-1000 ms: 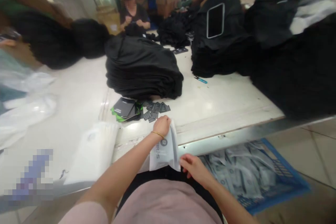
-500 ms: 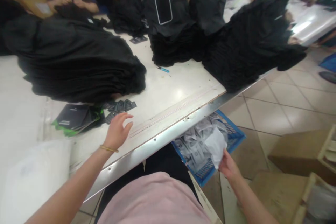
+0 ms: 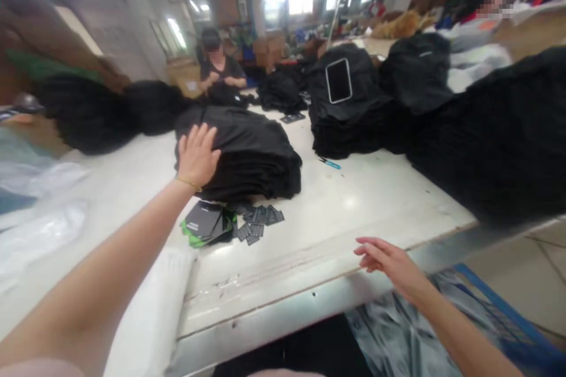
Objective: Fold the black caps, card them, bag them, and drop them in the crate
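Observation:
My left hand (image 3: 198, 155) lies with spread fingers on the left end of a pile of folded black garments (image 3: 252, 153). Over the table's front edge hovers my right hand (image 3: 387, 259), its fingers apart and nothing in them. Dark cards with green edges (image 3: 206, 221) lie just in front of the pile, beside several small black tags (image 3: 260, 218). Below my right forearm, a blue basket (image 3: 499, 306) holds clear packets (image 3: 407, 330).
A phone (image 3: 339, 80) rests on another black stack (image 3: 349, 123). Blue snips (image 3: 330, 163) lie on the white table (image 3: 327, 212). White plastic (image 3: 150, 312) is at the front left. A large black heap (image 3: 499, 135) stands right. A person (image 3: 219, 70) sits across the table.
The view has tilted up. My left hand has moved forward from beside the tags onto the pile. My right hand has let go of a white packet and risen from the basket to the table edge.

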`<act>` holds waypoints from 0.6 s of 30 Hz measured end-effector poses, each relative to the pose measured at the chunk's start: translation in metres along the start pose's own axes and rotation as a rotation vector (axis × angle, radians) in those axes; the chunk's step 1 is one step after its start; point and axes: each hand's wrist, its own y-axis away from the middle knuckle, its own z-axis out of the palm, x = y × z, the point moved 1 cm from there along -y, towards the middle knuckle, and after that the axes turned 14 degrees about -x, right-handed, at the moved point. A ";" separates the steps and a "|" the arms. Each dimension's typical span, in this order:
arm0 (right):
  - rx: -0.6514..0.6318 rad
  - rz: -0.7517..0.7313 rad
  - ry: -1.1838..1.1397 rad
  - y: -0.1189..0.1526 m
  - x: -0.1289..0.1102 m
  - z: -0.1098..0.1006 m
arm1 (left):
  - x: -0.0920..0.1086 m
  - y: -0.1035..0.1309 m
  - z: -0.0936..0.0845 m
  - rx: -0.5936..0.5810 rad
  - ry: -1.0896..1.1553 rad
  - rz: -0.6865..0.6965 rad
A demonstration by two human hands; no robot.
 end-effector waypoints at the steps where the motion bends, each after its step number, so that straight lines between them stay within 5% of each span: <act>1: -0.010 -0.082 0.131 -0.025 -0.026 0.014 | -0.008 -0.009 0.000 -0.042 -0.015 -0.007; 5: 0.037 -0.461 0.583 -0.125 -0.103 0.077 | -0.036 -0.022 0.002 -0.184 -0.022 0.040; 10: 0.151 -0.667 0.733 -0.215 -0.138 0.120 | -0.062 -0.009 -0.003 -0.178 -0.031 0.098; 14: 0.207 -0.733 0.755 -0.233 -0.149 0.119 | -0.077 -0.005 -0.006 -0.158 -0.040 0.187; 18: 0.323 -0.842 0.719 -0.204 -0.168 0.105 | -0.069 -0.003 -0.021 -0.057 -0.014 0.178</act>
